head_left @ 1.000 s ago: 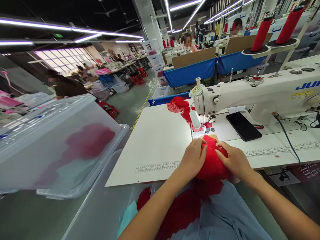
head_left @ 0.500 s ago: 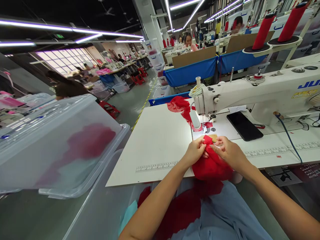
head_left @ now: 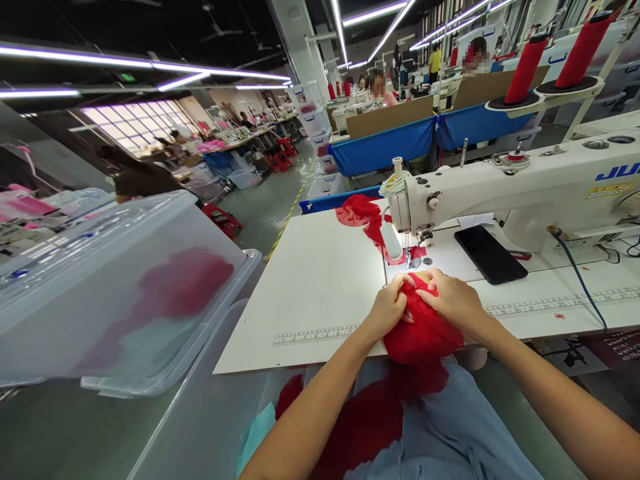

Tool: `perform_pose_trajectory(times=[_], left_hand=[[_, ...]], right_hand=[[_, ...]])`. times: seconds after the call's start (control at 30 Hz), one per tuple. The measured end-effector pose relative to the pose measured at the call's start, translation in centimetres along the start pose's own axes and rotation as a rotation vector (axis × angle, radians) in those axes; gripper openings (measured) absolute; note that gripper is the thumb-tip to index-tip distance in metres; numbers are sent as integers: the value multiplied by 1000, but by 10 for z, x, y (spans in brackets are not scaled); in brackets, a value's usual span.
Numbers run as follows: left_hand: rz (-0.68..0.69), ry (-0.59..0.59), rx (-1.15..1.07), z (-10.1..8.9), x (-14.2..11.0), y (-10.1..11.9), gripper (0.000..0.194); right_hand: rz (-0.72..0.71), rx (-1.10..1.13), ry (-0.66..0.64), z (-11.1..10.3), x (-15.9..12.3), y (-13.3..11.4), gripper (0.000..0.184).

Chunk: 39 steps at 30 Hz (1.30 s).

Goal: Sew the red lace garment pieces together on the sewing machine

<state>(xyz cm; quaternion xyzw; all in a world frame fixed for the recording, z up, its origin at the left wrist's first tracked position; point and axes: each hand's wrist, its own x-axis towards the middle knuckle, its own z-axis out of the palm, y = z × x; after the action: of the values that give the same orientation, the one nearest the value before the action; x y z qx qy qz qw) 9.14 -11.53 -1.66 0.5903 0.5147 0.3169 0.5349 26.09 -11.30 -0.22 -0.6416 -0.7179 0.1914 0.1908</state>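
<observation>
Red fabric (head_left: pixel 425 337) hangs over the table's front edge and runs down onto my lap. My left hand (head_left: pixel 389 308) pinches its upper left part, the fingertips closed on the cloth. From the other side my right hand (head_left: pixel 453 301) grips the same fabric between thumb and fingers. Both hands are just in front of the needle area of a white sewing machine (head_left: pixel 465 193). More red cloth pieces (head_left: pixel 361 212) lie behind and left of the needle. A small tan piece by the fingers of my right hand is partly hidden.
A black phone (head_left: pixel 491 255) lies on the white table (head_left: pixel 320 280), right of my hands. Red thread cones (head_left: pixel 527 70) stand at upper right. A lidded translucent bin (head_left: pixel 150 293) is at left. Co-workers sit at machines farther back.
My right hand has closed onto the red fabric; its fingers were more spread before. My left hand stays on the cloth, slightly shifted. The view has tilted a little.
</observation>
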Motion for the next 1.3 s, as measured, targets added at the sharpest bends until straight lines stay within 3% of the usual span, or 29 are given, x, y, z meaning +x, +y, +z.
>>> perform_pose_trajectory(times=[0.07,0.23,0.43,0.6,0.67,0.77,0.83,0.97,1.1,1.3], left_hand=[[-10,9,58,2,0,0,8],[53,109,159,8,0,-3,31],[153,95,295,4,-4,-3,15],[225,80,406,4,-3,-4,13],[268,79,456,4,0,-3,15],[316,61,504,5,5,-3,15],[331,50,520,4,7,-3,14],[336,65,543,4,5,-6,15],[341,100,560,5,4,-10,15],[345,122,582,6,6,-12,14]], right_hand=[[-9,29,-9,2,3,1,17],[-74,199,-31,7,8,5,8],[-118,308,5,14,15,8,11],[-93,231,169,5,18,17,11],[-221,168,182,2,17,17,20],[-597,-41,50,-1,20,14,33],[-695,-251,-9,-1,25,13,37],[-582,-493,-36,-4,37,18,36],[-524,-452,-59,-5,39,24,34],[-554,-494,10,-4,37,19,26]])
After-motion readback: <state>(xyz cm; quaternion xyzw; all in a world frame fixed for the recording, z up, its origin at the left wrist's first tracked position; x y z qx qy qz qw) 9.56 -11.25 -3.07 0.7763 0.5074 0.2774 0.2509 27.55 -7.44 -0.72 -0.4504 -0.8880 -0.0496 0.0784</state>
